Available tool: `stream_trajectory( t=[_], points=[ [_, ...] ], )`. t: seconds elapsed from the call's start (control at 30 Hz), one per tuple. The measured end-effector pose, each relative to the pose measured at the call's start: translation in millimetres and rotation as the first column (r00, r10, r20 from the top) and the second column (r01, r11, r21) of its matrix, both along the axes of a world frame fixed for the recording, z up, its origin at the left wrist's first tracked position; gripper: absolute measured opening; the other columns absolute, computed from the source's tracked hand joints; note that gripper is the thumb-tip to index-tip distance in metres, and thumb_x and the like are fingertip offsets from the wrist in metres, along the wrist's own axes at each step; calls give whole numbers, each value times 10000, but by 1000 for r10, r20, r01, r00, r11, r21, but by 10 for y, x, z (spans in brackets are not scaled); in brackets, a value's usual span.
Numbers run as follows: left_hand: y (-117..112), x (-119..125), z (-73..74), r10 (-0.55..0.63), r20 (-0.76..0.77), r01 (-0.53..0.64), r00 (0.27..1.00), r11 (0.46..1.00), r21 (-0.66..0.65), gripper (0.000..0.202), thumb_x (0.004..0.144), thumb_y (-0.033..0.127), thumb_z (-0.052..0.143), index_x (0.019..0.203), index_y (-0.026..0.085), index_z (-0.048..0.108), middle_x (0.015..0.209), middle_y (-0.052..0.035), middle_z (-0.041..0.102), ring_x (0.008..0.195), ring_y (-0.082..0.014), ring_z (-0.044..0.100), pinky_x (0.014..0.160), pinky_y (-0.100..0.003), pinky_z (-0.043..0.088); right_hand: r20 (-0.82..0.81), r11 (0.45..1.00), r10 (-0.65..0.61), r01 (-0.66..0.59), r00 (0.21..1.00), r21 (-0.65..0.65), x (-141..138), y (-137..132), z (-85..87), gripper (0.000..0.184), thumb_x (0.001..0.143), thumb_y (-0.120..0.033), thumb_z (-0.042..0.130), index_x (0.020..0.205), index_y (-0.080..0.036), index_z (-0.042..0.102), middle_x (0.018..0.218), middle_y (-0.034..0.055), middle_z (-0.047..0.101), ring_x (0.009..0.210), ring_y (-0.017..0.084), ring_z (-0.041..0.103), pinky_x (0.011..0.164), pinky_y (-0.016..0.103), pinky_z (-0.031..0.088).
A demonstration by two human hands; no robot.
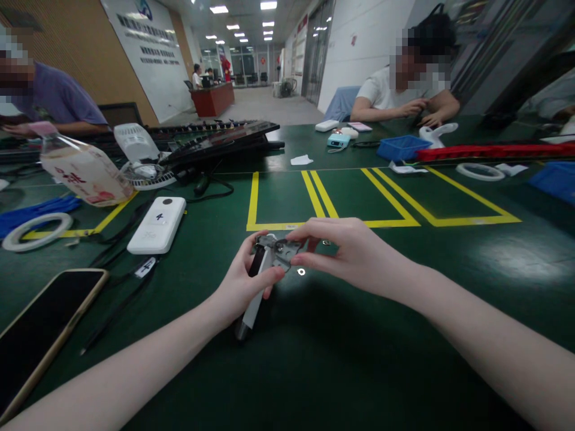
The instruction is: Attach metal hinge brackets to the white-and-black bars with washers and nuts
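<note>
In the head view my left hand (242,276) is closed around a slim white bar (257,302) with a dark tip, tilted so that its lower end points toward me. At its upper end sits a grey metal bracket (284,251) with holes and bent edges. My right hand (354,248) pinches the bracket's right side between thumb and fingers. Whether bar and bracket are joined is hidden by the fingers. A small ring like a washer (301,272) lies on the table just under the bracket, and another little metal piece (326,242) shows beside my right fingers.
Left of my hands lie a white power bank (157,226), a phone (42,323) and black cables. A plastic bottle (85,167) and white tape roll (38,232) are farther left. Yellow tape (332,225) marks the green table. Blue trays (402,147) and a person (406,90) are across it.
</note>
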State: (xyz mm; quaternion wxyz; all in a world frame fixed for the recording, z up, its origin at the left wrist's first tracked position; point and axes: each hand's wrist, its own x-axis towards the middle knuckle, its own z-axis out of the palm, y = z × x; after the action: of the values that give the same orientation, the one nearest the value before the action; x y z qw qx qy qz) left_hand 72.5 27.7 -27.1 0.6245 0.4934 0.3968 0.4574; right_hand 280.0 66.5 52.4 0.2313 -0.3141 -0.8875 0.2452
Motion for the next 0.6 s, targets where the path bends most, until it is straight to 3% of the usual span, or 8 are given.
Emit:
stream_trajectory(
  t=[0.17, 0.27, 0.37, 0.43, 0.6],
  points=[
    [-13, -11, 19, -1, -11, 1, 1000, 1000, -24, 718, 817, 333, 722, 1395, 226, 309, 649, 54, 570, 490, -80, 508, 483, -184, 396, 57, 966, -228, 219, 972, 140, 268, 166, 224, 306, 884, -393, 577, 1072, -175, 681, 918, 40, 661, 809, 166, 616, 696, 269, 473],
    [1, -22, -3, -7, 5, 8, 1000, 1000, -20, 670, 847, 353, 690, 1394, 228, 323, 631, 54, 559, 493, -85, 516, 488, -187, 403, 319, 940, -340, 310, 885, 142, 477, 308, 292, 301, 862, -382, 572, 1048, -182, 697, 927, 57, 662, 817, 196, 614, 685, 295, 466],
    [16, -19, -23, -19, 60, 20, 998, 1000, -15, 589, 873, 379, 651, 1362, 229, 358, 669, 48, 556, 468, -76, 511, 457, -183, 383, 644, 939, -296, 338, 705, 62, 623, 440, 206, 247, 822, -306, 595, 1008, -189, 707, 942, 62, 661, 813, 214, 618, 650, 296, 462],
    [17, -13, -18, -28, 88, 29, 996, 999, -17, 562, 880, 387, 638, 1346, 225, 369, 677, 49, 550, 448, -71, 503, 442, -183, 374, 752, 935, -217, 353, 623, -22, 665, 500, 99, 251, 803, -279, 611, 1017, -188, 704, 962, 65, 658, 816, 220, 624, 625, 286, 464],
    [-5, -8, 39, -31, 76, 36, 997, 998, -58, 564, 884, 381, 630, 1353, 205, 369, 679, 45, 548, 458, -78, 516, 466, -199, 405, 793, 914, -153, 389, 590, -113, 651, 544, -95, 269, 759, -220, 646, 1019, -188, 707, 979, 68, 651, 813, 226, 627, 590, 282, 469]
  ],
)
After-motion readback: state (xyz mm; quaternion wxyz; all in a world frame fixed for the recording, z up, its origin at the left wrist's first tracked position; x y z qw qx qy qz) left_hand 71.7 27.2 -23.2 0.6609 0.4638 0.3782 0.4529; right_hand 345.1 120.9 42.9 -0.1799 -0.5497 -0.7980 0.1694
